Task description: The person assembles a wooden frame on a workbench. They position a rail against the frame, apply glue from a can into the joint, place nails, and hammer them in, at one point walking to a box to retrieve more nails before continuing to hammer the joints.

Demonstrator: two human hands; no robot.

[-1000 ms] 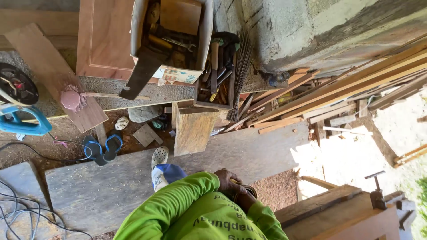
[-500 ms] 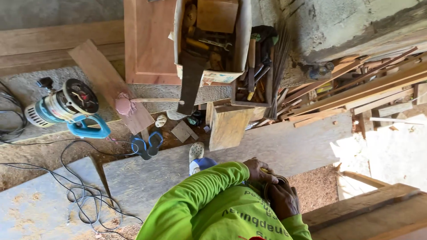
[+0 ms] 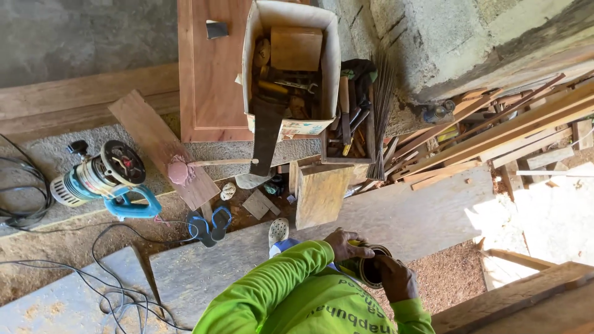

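Both hands clasp a small round tin (image 3: 371, 269) at chest height: left hand (image 3: 344, 245) at its 10 o'clock, right hand (image 3: 396, 278) at 4 o'clock, fingers wrapped round it. It looks rigid, light, possibly slippery; best gripped around the wall.

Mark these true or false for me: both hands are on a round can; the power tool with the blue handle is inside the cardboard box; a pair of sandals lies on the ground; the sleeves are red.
1. Both hands, left hand and right hand, are on the round can: true.
2. False: the power tool lies on the ground, away from the cardboard box.
3. The sandals lie on the ground: true.
4. False: the sleeves are bright green.
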